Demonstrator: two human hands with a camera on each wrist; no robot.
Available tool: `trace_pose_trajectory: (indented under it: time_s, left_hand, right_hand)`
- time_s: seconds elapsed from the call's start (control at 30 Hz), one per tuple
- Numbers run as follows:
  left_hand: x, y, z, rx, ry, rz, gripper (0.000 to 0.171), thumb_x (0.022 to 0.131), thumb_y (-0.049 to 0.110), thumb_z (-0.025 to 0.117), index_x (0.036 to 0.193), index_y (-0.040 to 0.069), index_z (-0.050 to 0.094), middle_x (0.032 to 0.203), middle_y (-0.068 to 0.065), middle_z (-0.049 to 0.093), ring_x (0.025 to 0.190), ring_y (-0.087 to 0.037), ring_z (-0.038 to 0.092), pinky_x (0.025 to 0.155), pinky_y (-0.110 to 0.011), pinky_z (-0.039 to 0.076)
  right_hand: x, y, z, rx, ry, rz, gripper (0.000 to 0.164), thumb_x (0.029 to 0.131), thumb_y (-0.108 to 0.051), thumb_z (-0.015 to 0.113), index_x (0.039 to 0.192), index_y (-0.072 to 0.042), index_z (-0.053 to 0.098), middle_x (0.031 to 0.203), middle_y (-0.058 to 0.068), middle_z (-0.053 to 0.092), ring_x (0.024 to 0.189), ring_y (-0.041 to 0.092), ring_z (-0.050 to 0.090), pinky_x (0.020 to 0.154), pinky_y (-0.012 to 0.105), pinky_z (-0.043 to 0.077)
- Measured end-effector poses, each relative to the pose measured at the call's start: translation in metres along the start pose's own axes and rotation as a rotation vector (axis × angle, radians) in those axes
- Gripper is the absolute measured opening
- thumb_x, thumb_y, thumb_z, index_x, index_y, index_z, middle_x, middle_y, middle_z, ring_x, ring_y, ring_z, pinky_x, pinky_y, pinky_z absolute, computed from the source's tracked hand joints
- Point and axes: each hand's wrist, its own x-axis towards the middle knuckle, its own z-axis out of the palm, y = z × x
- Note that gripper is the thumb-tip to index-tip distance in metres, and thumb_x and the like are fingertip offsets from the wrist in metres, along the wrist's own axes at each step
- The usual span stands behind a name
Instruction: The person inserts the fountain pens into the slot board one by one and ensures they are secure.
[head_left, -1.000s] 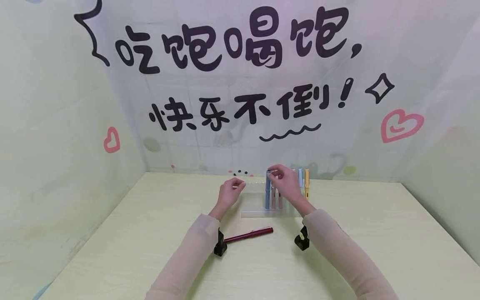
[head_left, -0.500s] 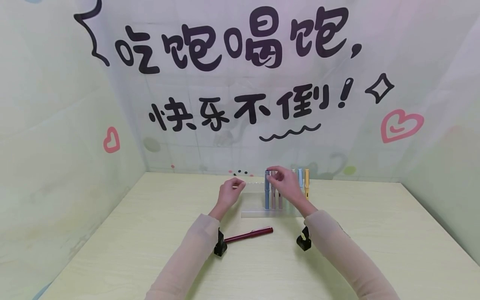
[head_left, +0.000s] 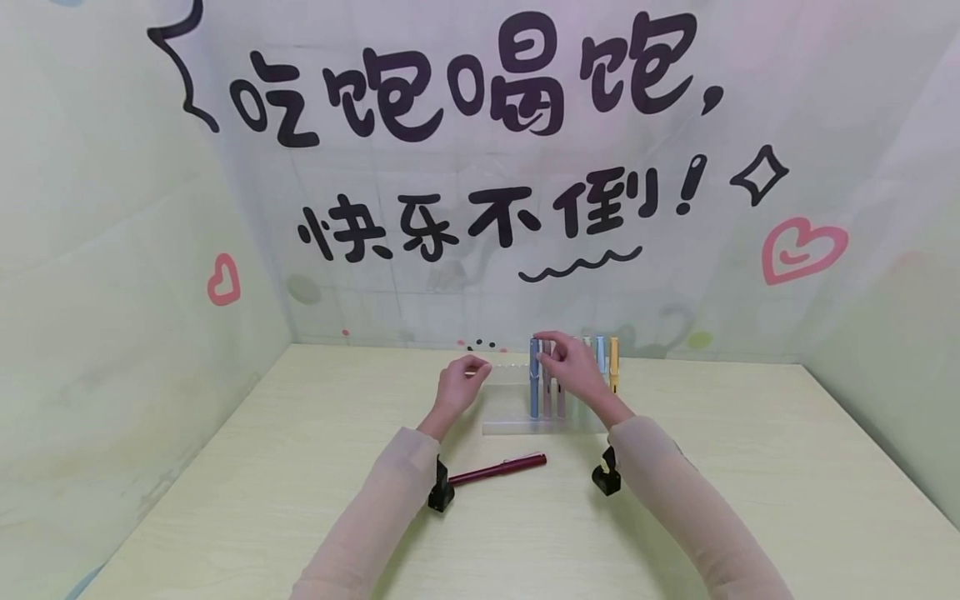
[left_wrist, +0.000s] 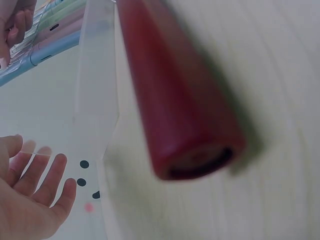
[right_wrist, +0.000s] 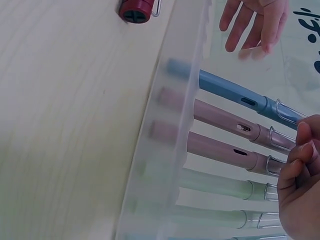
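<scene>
My right hand (head_left: 573, 367) pinches the cap end of a blue fountain pen (head_left: 534, 383), which stands upright in a clear pen rack (head_left: 506, 427). Thumb and fingertips meet near its wire clip in the right wrist view. My left hand (head_left: 457, 390) is at the rack's left end, thumb and fingers on either side of its clear upper edge. Beside the blue pen stand two mauve pens (right_wrist: 220, 150), then pale green pens (right_wrist: 215, 183), partly hidden behind my right hand in the head view. A dark red pen (head_left: 502, 470) lies on the table in front of the rack.
At the rack's right end stand a light blue pen (head_left: 601, 357) and a yellow pen (head_left: 614, 362). The pale wood table (head_left: 735, 467) is enclosed by printed cloth walls (head_left: 420, 308). Black wrist cameras hang under both sleeves, the left one overlapping the red pen's end.
The blue pen and my right hand have shifted very slightly left over the last second. My left hand, the rack and the red pen have stayed where they were.
</scene>
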Motion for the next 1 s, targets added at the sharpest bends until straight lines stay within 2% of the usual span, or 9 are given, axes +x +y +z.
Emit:
trace_pose_trajectory:
  time_s: [0.57, 0.83, 1.0]
  left_hand:
    - [-0.0012, 0.0013, -0.0007, -0.009, -0.007, -0.007, 0.018, 0.087, 0.016, 0.056, 0.096, 0.0, 0.062, 0.092, -0.01, 0.063, 0.089, -0.023, 0.058, 0.077, -0.031, 0.048]
    - [-0.0014, 0.0018, -0.0013, -0.014, -0.01, -0.007, 0.019, 0.088, 0.016, 0.056, 0.096, 0.001, 0.062, 0.092, -0.01, 0.062, 0.09, -0.022, 0.058, 0.077, -0.031, 0.048]
    - [-0.0012, 0.0024, -0.0011, -0.009, -0.011, -0.004, 0.02, 0.087, 0.017, 0.056, 0.096, 0.001, 0.062, 0.092, -0.01, 0.062, 0.09, -0.022, 0.058, 0.077, -0.03, 0.048]
  right_hand:
    - [0.0058, -0.0002, 0.0029, -0.1, -0.019, 0.052, 0.033, 0.085, -0.012, 0.057, 0.118, -0.01, 0.055, 0.053, 0.003, 0.045, 0.044, 0.015, 0.044, 0.038, 0.024, 0.036]
    - [0.0055, -0.0015, 0.002, -0.116, -0.016, 0.039, 0.033, 0.085, -0.011, 0.057, 0.118, -0.009, 0.055, 0.053, 0.002, 0.046, 0.044, 0.015, 0.042, 0.038, 0.025, 0.035]
    - [0.0053, -0.0024, 0.0018, -0.11, -0.023, 0.059, 0.033, 0.086, -0.012, 0.056, 0.118, -0.01, 0.055, 0.055, 0.003, 0.046, 0.046, 0.015, 0.044, 0.039, 0.025, 0.036]
